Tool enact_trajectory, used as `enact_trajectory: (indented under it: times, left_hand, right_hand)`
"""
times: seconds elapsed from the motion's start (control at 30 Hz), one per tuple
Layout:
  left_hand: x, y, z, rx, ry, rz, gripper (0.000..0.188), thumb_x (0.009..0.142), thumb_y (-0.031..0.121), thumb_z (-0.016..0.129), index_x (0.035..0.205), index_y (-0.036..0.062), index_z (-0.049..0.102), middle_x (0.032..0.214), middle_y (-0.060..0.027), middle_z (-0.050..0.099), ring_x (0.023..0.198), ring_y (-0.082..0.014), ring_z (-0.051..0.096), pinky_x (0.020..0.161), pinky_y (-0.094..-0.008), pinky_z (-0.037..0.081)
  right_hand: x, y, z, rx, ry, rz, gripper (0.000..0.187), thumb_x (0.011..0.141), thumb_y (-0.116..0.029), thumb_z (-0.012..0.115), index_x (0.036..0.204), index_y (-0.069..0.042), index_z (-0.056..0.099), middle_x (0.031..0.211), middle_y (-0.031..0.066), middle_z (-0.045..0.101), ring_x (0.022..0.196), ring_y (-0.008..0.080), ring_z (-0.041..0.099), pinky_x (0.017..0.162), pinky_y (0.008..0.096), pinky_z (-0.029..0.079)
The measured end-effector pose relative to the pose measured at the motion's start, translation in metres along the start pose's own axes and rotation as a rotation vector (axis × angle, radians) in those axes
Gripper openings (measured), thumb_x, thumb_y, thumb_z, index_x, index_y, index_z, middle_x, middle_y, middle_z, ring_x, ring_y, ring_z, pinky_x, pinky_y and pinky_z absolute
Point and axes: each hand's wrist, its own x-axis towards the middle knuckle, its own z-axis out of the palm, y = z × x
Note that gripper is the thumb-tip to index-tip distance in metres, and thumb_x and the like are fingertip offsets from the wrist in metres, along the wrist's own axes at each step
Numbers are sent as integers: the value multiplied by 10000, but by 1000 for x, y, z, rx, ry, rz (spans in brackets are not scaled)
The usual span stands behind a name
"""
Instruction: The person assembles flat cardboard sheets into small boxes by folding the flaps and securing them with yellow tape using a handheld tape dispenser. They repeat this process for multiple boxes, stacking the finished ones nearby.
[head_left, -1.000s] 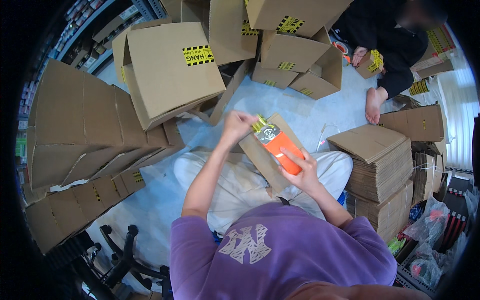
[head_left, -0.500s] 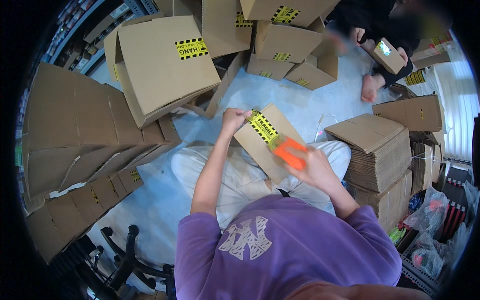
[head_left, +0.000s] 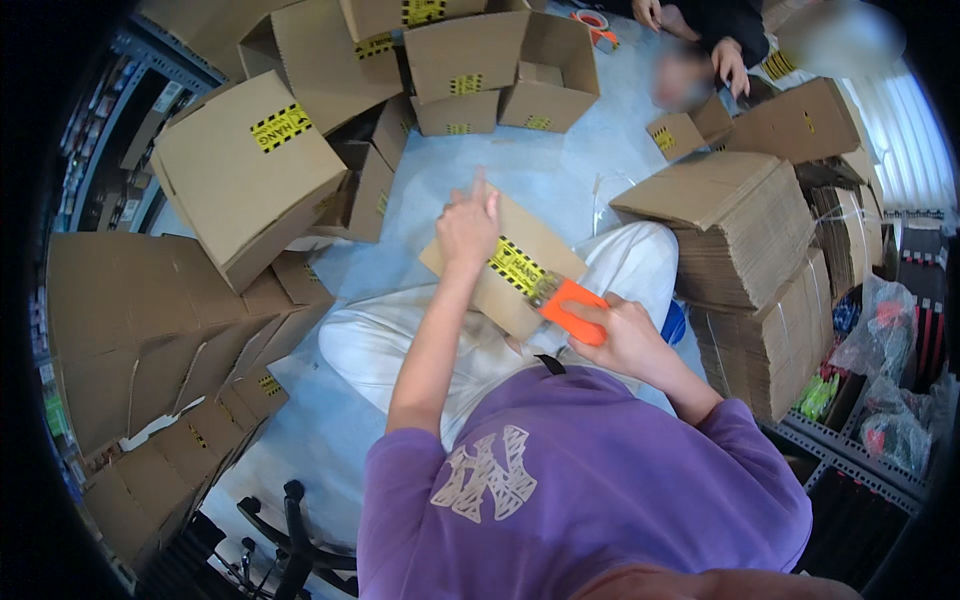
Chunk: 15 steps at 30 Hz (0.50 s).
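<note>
A small flat cardboard box point(head_left: 514, 213) rests tilted over my crossed legs. A strip of yellow and black printed tape point(head_left: 514, 265) runs across its upper face. My left hand point(head_left: 468, 228) lies over the box's far left part and the tape's end, fingers stretched out and slightly blurred. My right hand point(head_left: 625, 335) is wrapped round an orange tape dispenser point(head_left: 572, 310). The dispenser's head meets the tape strip near the box's right edge. Whether the tape is cut there I cannot tell.
Open cartons point(head_left: 465, 55) stand ahead, and a large carton point(head_left: 245, 175) is at the left. Stacked flat cardboard point(head_left: 730, 230) rises on my right. A co-worker's hand point(head_left: 731, 66) is at the far right, near a small box point(head_left: 677, 136). A chair base point(head_left: 290, 540) stands lower left.
My left hand has gone from gripping the tape's end to lying spread over it. The dispenser stays at the strip's right end. The view has shifted, and the co-worker's small box is now down.
</note>
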Motion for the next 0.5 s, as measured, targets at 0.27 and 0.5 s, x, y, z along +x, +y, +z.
enact_trajectory:
  times: [0.27, 0.5]
  left_hand:
    - [39, -20, -11, -90, 224, 56, 542, 949, 351, 470, 1460, 215, 351, 1365, -250, 437, 1105, -412, 567, 909, -534, 467]
    - [-2, -3, 13, 53, 66, 487, 516, 974, 307, 429, 1479, 278, 326, 1580, -117, 144, 1456, -338, 105, 1127, -620, 84]
  right_hand:
    - [-19, 37, 52, 110, 170, -25, 489, 710, -246, 737, 1188, -177, 656, 811, 223, 603, 660, 370, 636, 600, 434, 542]
    - [24, 46, 91, 133, 345, -148, 513, 720, -228, 733, 1222, -203, 636, 911, 204, 585, 673, 357, 626, 618, 438, 548]
